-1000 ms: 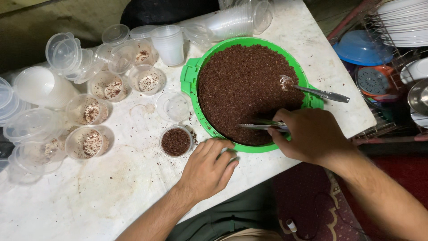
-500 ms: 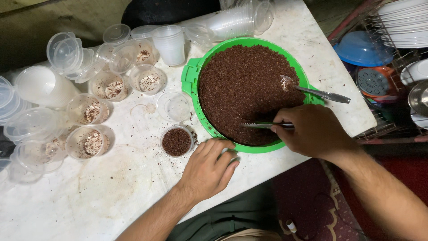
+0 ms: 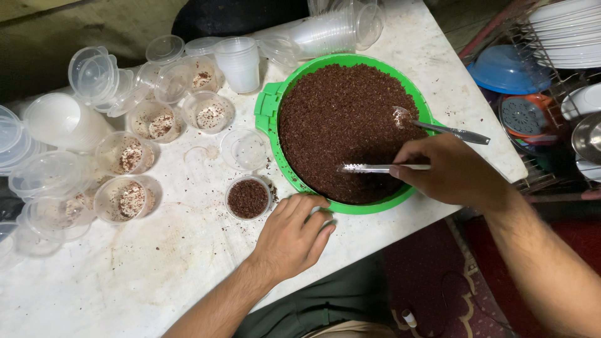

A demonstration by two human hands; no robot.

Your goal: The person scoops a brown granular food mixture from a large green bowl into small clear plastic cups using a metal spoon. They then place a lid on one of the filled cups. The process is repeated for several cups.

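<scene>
A round green basin (image 3: 268, 112) full of dark brown crumbly mix (image 3: 338, 119) sits on the white table. My right hand (image 3: 451, 172) grips a metal spoon (image 3: 369, 168) whose bowl lies in the mix near the basin's front. A second spoon (image 3: 438, 128) rests on the right rim. My left hand (image 3: 291, 238) lies flat on the table with its fingertips at the basin's front rim. Just left of it stands a small clear cup (image 3: 248, 198) filled with the brown mix.
Several clear plastic cups with a little pale filling (image 3: 134, 153), empty cups, lids (image 3: 94, 72) and a cup stack (image 3: 238, 62) crowd the table's left and back. A rack of white plates (image 3: 570, 37) and a blue bowl (image 3: 507, 69) stand at the right.
My right hand has shifted slightly up and right, drawing the spoon through the mix. The left hand has stayed by the basin's rim.
</scene>
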